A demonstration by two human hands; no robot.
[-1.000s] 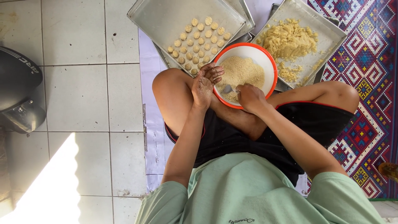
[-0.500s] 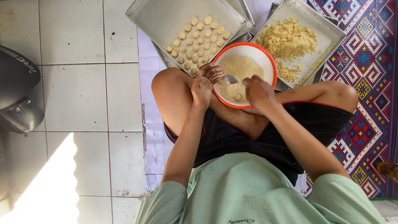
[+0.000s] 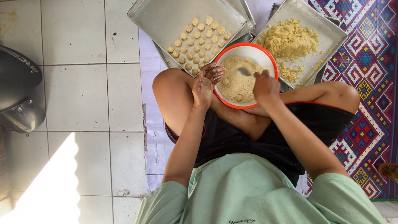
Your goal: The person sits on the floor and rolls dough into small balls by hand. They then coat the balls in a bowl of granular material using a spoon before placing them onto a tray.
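Note:
A white bowl with an orange rim [image 3: 265, 54] sits between my crossed legs, holding pale crumbs and a few small dough balls. My right hand [image 3: 266, 86] is closed around a metal spoon [image 3: 244, 71] whose bowl dips into the crumbs. My left hand [image 3: 206, 81], dusted with crumbs, hovers at the bowl's left edge with fingers loosely curled and nothing visible in it. Beyond the bowl, a metal tray [image 3: 166, 16] holds several rows of small round dough balls [image 3: 199, 40]. To the right, a second tray [image 3: 327, 37] carries a heap of yellow dough [image 3: 288, 39].
I sit cross-legged on white floor tiles [image 3: 78, 91]. A patterned red, purple and blue rug [image 3: 369, 83] lies on the right. A dark helmet-like object [image 3: 18, 95] rests at the left edge. A patch of sunlight [image 3: 49, 186] falls at the lower left.
My right hand has shifted up and right along the bowl, with the spoon now in the crumbs at the far side. The left hand has barely moved.

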